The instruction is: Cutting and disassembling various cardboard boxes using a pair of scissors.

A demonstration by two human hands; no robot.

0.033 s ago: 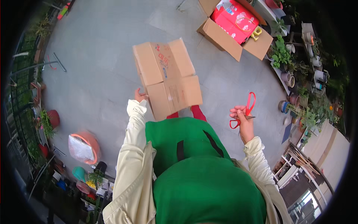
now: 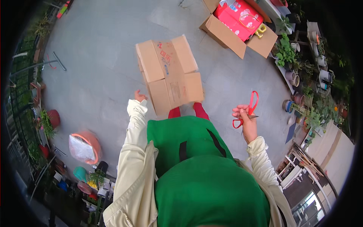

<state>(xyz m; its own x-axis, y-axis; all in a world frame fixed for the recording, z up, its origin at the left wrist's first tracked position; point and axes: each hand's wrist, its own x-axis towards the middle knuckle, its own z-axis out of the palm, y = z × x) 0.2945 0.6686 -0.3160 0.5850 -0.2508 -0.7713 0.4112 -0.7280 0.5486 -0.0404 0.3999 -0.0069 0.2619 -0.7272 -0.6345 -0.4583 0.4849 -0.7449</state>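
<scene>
In front of my feet is a brown cardboard box (image 2: 157, 68) with red print and a seam running along its middle. Beside its near left edge is my left hand (image 2: 140, 96), fingers apart and nothing in them; a small gap separates it from the cardboard. To the right, my right hand (image 2: 247, 123) grips a pair of scissors (image 2: 253, 99) with red handles. The scissors' handle loops are spread wide, and part of the blades is hidden behind the fingers.
An open carton (image 2: 223, 36) at the far right holds a red patterned box (image 2: 240, 19). Potted plants (image 2: 286, 53) line the right side. An orange tub (image 2: 92, 142) stands at the left, and a long-handled floor squeegee (image 2: 59, 61) lies farther off.
My left hand has come away from the box's left edge and moved slightly left. The box has shifted a little away from me. My right hand keeps the scissors, nearly still.
</scene>
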